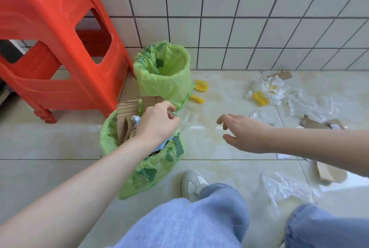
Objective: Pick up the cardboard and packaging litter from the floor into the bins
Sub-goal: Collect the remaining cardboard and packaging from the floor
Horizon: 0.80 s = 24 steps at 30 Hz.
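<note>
Item, far to the left of my hands: red plastic stool point(58, 48), standing against the tiled wall — not part of the job.

Item, under my left hand point(157, 123): near bin point(111, 136), green liner, already stuffed with cardboard pieces point(127, 116) stood on edge, which I judge saves room. My fingers are curled and pinching at the liner's rim beside a bit of clear film point(186, 117); whether they pinch the liner or the film I cannot tell.

Item, beyond that hand: far bin point(165, 80), same liner, mouth open, looking nearly empty.

Item, right hand point(244, 133): fingers loose and spread, holding nothing, hovering over bare tile.

Item, beyond and to the right of it — litter not yet collected: yellow foam nets point(201, 85), crumpled clear plastic wrap point(311, 106), cardboard scraps point(314, 123). Nearer my knee, another clear bag point(283, 187).
</note>
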### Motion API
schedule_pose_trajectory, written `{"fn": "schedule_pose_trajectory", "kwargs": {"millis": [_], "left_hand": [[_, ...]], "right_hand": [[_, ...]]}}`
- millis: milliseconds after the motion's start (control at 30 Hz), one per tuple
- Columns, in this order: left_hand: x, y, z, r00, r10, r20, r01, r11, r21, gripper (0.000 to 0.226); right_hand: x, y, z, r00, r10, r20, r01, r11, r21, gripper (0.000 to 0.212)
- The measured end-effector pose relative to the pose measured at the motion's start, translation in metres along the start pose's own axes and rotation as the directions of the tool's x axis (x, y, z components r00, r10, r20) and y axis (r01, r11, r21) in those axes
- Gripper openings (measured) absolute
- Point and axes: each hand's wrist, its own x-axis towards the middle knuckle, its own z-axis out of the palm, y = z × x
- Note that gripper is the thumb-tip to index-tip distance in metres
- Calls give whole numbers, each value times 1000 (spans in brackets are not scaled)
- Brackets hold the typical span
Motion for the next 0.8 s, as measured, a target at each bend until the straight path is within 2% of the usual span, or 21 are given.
{"fn": "schedule_pose_trajectory", "kwargs": {"millis": [167,267,567,667,800], "left_hand": [[10,49,54,982,98,162,-95,995,-26,20],[17,68,91,966,104,238,-98,994,-39,16],[65,114,195,901,116,419,-130,992,5,11],[81,135,230,872,153,465,-192,981,36,14],[88,159,281,797,231,558,-332,940,85,16]], "right_hand": [[-34,63,5,990,135,29,-133,990,-50,35],[-47,100,14,983,182,21,-181,982,-43,30],[-63,216,64,930,354,97,-351,935,-51,34],[-55,262,81,895,426,131,-427,904,-22,33],[-41,326,100,836,546,46,-548,836,41,31]]}}
